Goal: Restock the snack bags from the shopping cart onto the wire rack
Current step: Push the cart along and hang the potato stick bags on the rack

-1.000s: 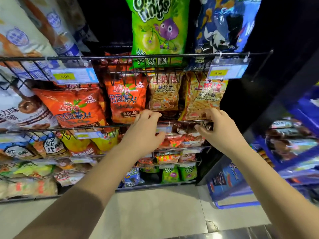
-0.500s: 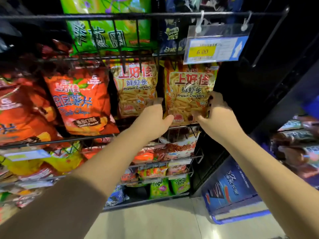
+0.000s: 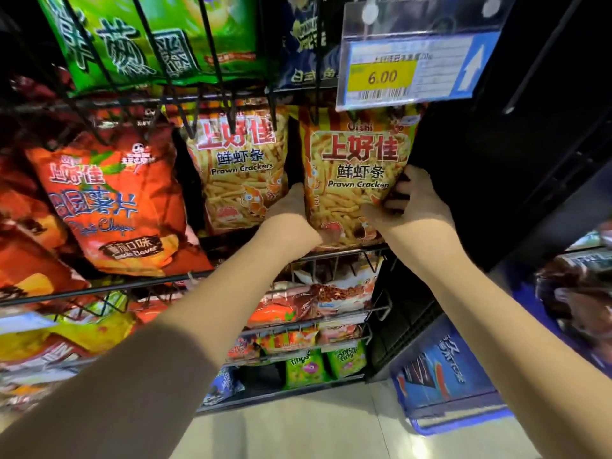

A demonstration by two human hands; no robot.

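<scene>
A yellow-orange prawn cracker bag (image 3: 357,180) stands upright at the right end of the wire rack (image 3: 347,254). My left hand (image 3: 291,220) grips its lower left edge, fingers tucked behind the bag. My right hand (image 3: 410,203) holds its right side, with the thumb across the front and the fingers wrapped round the edge. A second prawn cracker bag (image 3: 241,173) stands just to the left. The shopping cart is out of view.
An orange potato chip bag (image 3: 112,207) fills the shelf to the left, and green bags (image 3: 155,38) hang above. A 6.00 price tag (image 3: 407,71) hangs over the held bag. Lower shelves carry small snack packs (image 3: 314,306). A blue display (image 3: 443,376) stands on the floor at right.
Both hands rose from the shelf's front wire to the right prawn cracker bag and took hold of its sides. The view has moved closer to the rack.
</scene>
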